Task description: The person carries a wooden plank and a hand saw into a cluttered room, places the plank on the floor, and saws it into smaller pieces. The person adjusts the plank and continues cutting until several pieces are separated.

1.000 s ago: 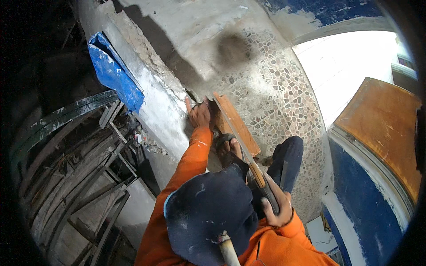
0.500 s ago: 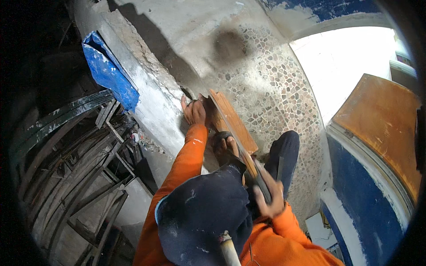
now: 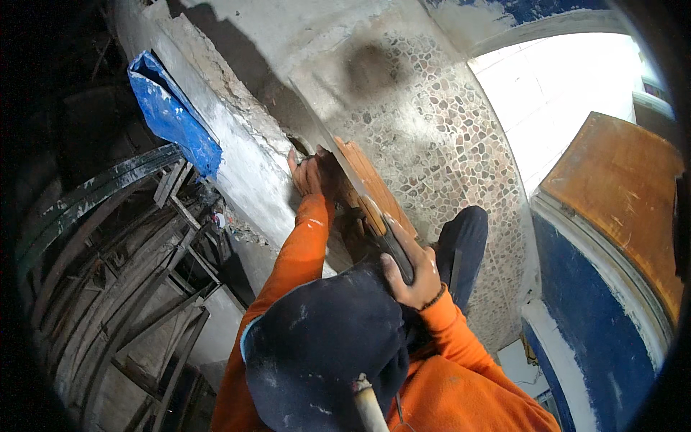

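My right hand (image 3: 414,273) is closed round the dark handle of a handsaw (image 3: 401,248). The thin blade runs away from me to the upper left, seen nearly edge-on. Right beside the blade lies a reddish-brown wooden board (image 3: 378,189), tilted along the same line. My left hand (image 3: 308,176) presses with bent fingers at the board's far left end, next to the broken edge of a low wall. Shadow hides the exact grip of its fingertips and where the saw teeth meet the wood.
The grey wall (image 3: 245,191) carries a crumpled blue sheet (image 3: 169,115). Metal frames and long strips (image 3: 137,302) crowd the left. Pebble-patterned tiles (image 3: 461,144) cover the floor. My dark-trousered knees (image 3: 324,345) and a cigarette (image 3: 368,407) show below. A brown panel (image 3: 612,194) stands right.
My right hand has pushed the handsaw forward, up and to the left, so the blade reaches farther past the board. My left hand stays at the board's end.
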Available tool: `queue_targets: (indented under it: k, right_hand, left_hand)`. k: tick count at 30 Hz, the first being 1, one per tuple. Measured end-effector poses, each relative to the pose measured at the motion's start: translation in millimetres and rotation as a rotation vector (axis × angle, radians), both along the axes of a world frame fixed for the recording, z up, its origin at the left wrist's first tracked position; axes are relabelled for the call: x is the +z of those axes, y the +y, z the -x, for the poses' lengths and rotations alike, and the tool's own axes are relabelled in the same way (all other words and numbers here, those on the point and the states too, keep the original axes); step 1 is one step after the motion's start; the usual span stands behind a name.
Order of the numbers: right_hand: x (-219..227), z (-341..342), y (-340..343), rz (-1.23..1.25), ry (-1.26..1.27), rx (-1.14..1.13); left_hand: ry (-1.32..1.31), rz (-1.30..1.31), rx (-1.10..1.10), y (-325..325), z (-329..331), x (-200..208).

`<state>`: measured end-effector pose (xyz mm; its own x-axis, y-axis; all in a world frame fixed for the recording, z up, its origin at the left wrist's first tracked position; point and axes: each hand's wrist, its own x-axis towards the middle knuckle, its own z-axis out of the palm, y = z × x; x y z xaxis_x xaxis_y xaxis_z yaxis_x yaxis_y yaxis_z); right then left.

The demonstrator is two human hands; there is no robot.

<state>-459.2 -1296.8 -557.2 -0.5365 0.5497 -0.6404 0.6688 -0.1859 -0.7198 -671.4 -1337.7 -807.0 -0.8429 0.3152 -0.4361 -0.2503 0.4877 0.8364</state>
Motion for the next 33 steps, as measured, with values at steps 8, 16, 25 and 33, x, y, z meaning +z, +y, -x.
queue_targets:
  k: [8,16,25,33]
  right_hand:
    - [16.7,-11.1,-15.6,-0.131,0.203,-0.046]
    - [39.8,-36.0,-28.0,-0.161,0.235,-0.039]
    - [28.8,-14.1,-16.1,-0.04,0.185,-0.033]
    - [-23.9,15.8,1.4,-0.155,0.202,-0.023]
  left_hand:
    - [0.839,0.298,-0.515,-27.1,34.9,-10.7]
    - [0.799,0.473,-0.638,-19.4,34.9,6.3]
    - [0.65,0.698,-0.75,-14.9,38.9,25.2]
    - [0.533,0.309,-0.572,-7.1,21.1,5.2]
